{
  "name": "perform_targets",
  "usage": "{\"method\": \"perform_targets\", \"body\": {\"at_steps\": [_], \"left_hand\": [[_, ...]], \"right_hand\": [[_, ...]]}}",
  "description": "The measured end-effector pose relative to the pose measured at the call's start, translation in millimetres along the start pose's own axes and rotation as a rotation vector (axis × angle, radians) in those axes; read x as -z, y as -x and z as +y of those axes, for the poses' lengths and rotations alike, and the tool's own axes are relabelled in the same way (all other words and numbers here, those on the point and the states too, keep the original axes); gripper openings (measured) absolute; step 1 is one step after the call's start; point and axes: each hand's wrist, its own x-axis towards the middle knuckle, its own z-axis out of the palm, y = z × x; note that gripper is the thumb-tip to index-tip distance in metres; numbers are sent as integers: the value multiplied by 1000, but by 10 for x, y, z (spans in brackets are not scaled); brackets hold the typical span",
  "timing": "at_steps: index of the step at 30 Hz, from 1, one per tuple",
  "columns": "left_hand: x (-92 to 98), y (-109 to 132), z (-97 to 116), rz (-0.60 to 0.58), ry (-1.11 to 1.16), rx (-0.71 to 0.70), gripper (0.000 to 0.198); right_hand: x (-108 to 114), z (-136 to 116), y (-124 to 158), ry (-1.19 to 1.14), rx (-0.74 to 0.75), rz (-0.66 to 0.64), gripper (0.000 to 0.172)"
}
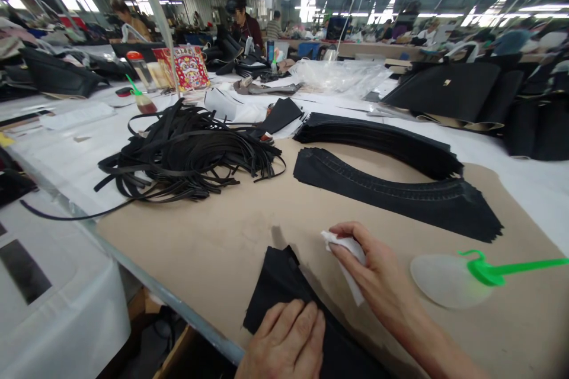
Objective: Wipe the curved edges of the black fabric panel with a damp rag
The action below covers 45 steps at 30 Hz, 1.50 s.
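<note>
My left hand (287, 337) lies with its fingers flat on a black fabric or leather piece (275, 278) near the table's front edge. Just to the right, my right hand (377, 269) is closed around a crumpled white cloth or tissue (353, 249), held beside the piece's upper edge. A darker, damp-looking streak runs on the brown board (208, 249) along that edge. Right of this hand, a translucent squeeze bottle (444, 281) with a green nozzle lies on its side. Beyond the hands is a stack of curved black pieces (395, 189) with a stitched-looking band.
Another curved black stack (377, 139) sits farther back. At left lies a tangled heap of black strips (191, 151), one trailing over the table edge. A second green-tipped bottle (144, 102), a red patterned box (191, 68) and clear plastic sheeting (338, 78) stand behind. Several people work farther away.
</note>
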Motion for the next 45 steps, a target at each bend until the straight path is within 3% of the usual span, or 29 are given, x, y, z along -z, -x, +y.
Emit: {"method": "perform_targets", "body": {"at_steps": [5, 9, 12, 16, 19, 25, 28, 34, 37, 41, 45], "left_hand": [[33, -1, 20, -14, 6, 20, 29], [154, -72, -78, -51, 159, 63, 27], [251, -160, -237, -157, 252, 159, 29], [256, -204, -406, -327, 307, 171, 37], [212, -177, -434, -400, 336, 131, 39], [214, -178, -409, -405, 373, 173, 37], [230, -208, -413, -392, 387, 198, 36], [217, -208, -423, -362, 389, 191, 37], [207, -207, -419, -362, 406, 222, 35], [208, -207, -412, -356, 416, 244, 40], [203, -186, -410, -369, 411, 248, 43]], "right_hand": [[230, 98, 146, -58, -96, -152, 27], [226, -18, 273, -54, -60, -289, 25], [151, -97, 313, 45, 8, -361, 23], [-3, -126, 307, 147, 99, -313, 6], [-101, -140, 280, 163, 168, -330, 10], [-182, -105, 284, 227, 253, -386, 32], [-226, -43, 310, 360, 274, -376, 33], [-284, 42, 425, 638, 526, -350, 41], [-231, 57, 458, 636, 644, -367, 37], [-185, 68, 394, 610, 564, -310, 31], [-232, 51, 357, 650, 633, -295, 32]]}}
